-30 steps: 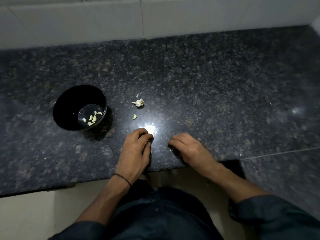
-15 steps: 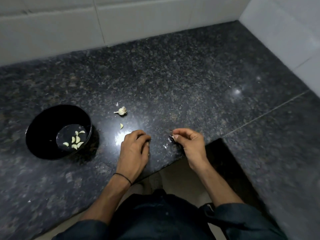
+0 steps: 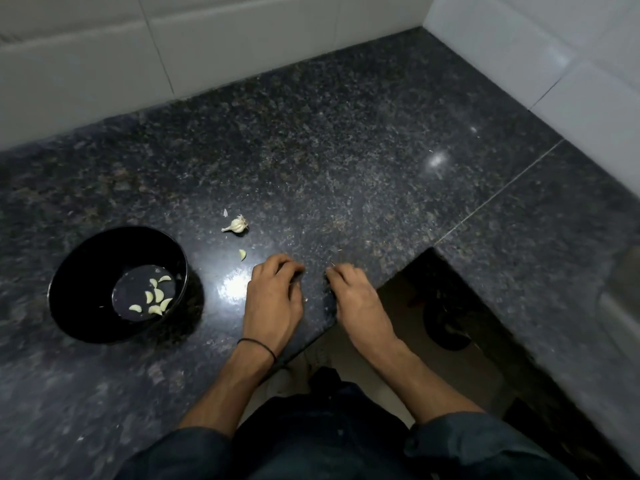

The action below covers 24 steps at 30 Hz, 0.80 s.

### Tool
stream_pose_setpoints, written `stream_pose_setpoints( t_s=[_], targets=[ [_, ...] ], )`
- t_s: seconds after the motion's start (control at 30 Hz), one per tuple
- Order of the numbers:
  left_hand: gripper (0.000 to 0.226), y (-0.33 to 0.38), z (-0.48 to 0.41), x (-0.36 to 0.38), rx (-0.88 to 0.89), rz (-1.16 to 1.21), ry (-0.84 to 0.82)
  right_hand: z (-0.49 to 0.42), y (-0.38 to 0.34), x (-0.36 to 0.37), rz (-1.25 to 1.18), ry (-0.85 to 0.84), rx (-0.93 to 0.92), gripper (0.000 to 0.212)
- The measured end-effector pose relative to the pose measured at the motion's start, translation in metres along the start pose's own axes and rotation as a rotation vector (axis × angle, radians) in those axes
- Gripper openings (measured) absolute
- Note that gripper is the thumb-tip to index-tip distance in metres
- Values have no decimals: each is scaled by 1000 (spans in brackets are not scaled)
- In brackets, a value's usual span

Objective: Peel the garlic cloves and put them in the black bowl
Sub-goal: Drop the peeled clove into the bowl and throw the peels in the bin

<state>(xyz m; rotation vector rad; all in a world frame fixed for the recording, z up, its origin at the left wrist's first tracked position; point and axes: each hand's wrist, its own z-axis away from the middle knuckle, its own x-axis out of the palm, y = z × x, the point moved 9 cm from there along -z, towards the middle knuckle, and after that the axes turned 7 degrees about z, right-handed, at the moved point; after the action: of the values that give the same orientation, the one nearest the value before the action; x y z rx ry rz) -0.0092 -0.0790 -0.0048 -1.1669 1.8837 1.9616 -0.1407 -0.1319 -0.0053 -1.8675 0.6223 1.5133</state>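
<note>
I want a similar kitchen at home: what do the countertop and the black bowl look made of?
The dark speckled countertop looks like polished granite: grey-brown flecks and sharp glints of light. The round black bowl seems glazed ceramic or glossy plastic: its smooth floor shines around the peeled garlic cloves, but the look leaves that open.
</note>
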Motion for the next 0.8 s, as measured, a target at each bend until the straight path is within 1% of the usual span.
stream_pose_setpoints(
  t_s=[0.07, 0.1, 0.23, 0.4, 0.43, 0.47, 0.5, 0.53, 0.6, 0.63, 0.67, 0.73, 0.8],
  targets=[
    [24, -1, 0, 0, 3, 1, -9, -4, 4, -5, -33, 46, 22, 33],
    [25, -1, 0, 0, 6, 0, -14, -6, 6, -7, -41, 70, 29, 33],
    [28, -1, 0, 0, 25, -7, -33, -10, 9, -7, -26, 107, 25, 45],
    [27, -2, -2, -1, 37, 2, -51, -15, 9, -6, 62, 160, -39, 39],
    [26, -1, -2, -2, 43, 5, -54, -16, 11, -6, 45, 169, -44, 37],
    [25, -1, -3, -3, 47, 9, -59, -18, 16, -9, -21, 176, -10, 33],
    [23, -1, -4, -4, 47, 11, -64, -19, 25, -12, -144, 182, 78, 29],
    [22, -2, -5, -4, 42, 13, -69, -19, 37, -14, -312, 175, 226, 24],
    [20, -3, -8, -5, 33, 24, -78, -13, 66, -3, -726, 141, 575, 19],
    [19, -2, -9, -5, 33, 33, -80, -8, 75, 4, -924, 145, 712, 20],
    [18, -1, -10, -5, 35, 42, -80, -4, 82, 8, -1089, 160, 811, 21],
    [17, 4, -11, -5, 47, 51, -72, 4, 89, 10, -1350, 195, 920, 22],
    [16, 10, -12, -3, 63, 59, -68, 11, 94, 7, -1561, 230, 976, 21]
  ],
)
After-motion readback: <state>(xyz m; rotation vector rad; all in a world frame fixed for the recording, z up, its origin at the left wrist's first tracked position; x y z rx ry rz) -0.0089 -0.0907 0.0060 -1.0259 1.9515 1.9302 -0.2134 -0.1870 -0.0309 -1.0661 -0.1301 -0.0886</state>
